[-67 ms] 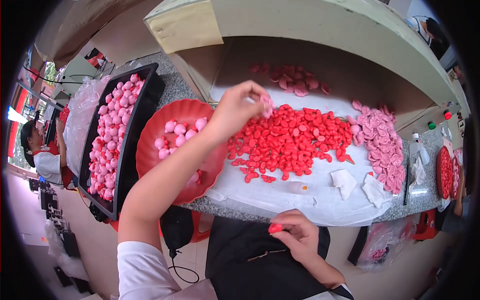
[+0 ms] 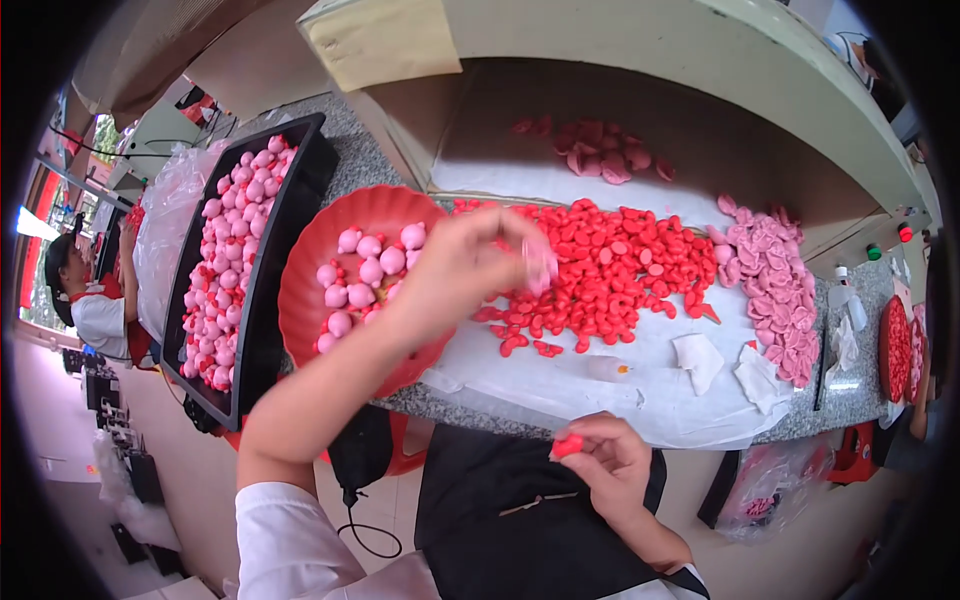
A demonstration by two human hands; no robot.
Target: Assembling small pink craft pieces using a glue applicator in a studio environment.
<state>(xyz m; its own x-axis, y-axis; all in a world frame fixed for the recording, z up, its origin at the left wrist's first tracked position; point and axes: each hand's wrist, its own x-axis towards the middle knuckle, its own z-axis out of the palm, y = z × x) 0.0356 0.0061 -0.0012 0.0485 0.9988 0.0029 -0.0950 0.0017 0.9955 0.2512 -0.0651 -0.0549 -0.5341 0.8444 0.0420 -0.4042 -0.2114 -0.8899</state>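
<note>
My left hand point(image 2: 480, 262) is over the near-left part of the heap of small red bean-shaped pieces point(image 2: 625, 265). Its fingertips are closed on a pink curved shell piece point(image 2: 541, 268), slightly blurred by motion. Close to my apron, below the counter edge, my right hand point(image 2: 615, 465) pinches a small red bean-shaped piece point(image 2: 567, 446) between thumb and fingers. My left forearm crosses a red scalloped bowl point(image 2: 300, 262) and hides part of it; round pink balls with red parts point(image 2: 370, 270) lie in the bowl.
A black tray point(image 2: 262, 325) full of similar pink balls stands at the left. Pink curved shells point(image 2: 770, 290) are heaped right of the red pieces. A small clear bottle point(image 2: 607, 369) and folded white wipes point(image 2: 698, 362) lie in front. A cabinet point(image 2: 640, 50) overhangs the back. Another person point(image 2: 98, 320) works far left.
My left hand has come down and nearer to me, with the pink shell in its fingers. My right hand has barely shifted. The whole view has moved slightly.
</note>
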